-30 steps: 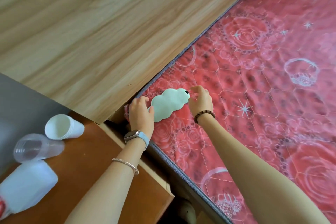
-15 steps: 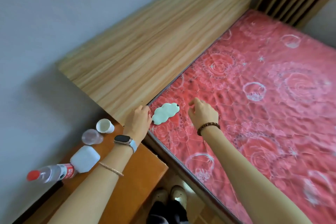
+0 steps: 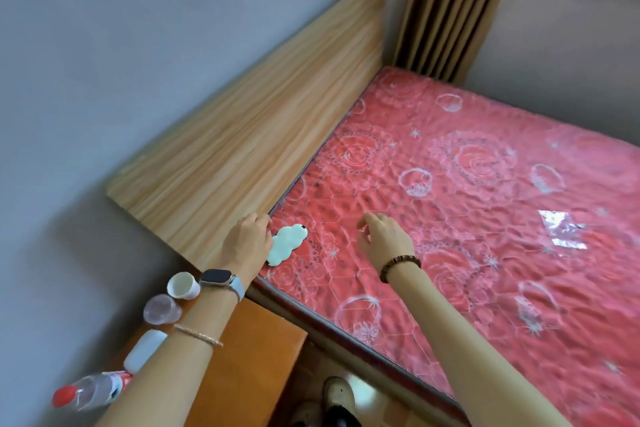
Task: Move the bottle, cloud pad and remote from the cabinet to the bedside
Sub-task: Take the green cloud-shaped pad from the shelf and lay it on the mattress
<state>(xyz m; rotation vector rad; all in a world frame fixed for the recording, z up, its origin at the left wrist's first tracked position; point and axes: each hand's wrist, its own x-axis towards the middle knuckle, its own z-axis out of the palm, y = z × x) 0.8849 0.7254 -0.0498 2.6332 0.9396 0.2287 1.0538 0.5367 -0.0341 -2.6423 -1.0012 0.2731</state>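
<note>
I see the cloud pad [image 3: 286,244] lying flat on the red mattress [image 3: 467,253], in the corner close to the wooden headboard [image 3: 249,135]. My left hand [image 3: 247,243] is just beside its left edge, maybe touching it, with the fingers loosely curled and holding nothing. My right hand [image 3: 384,241] is above the mattress, apart from the pad, half open with the fingers bent and also empty.

So I judge the pad is delivered, and two things remain on the cabinet [image 3: 249,371]. The bottle [image 3: 91,390] with the red cap lies on its side near the left edge of the cabinet top. The white oblong thing [image 3: 145,350] next to it is, I think, the remote, though the blur makes me not sure. Two small cups, one white [image 3: 183,285] and one clear [image 3: 162,309], stand behind them, and they are not part of the task.

For the next step I would bring the left hand back over the cabinet, because it is the closer one. I would take the bottle around the middle of the body, since it is round and could roll toward the edge if I only push it. I should pass in front of the cups and not over them, because they look light and easy to knock. Then I would put the bottle down beside the pad, not on it.
</note>
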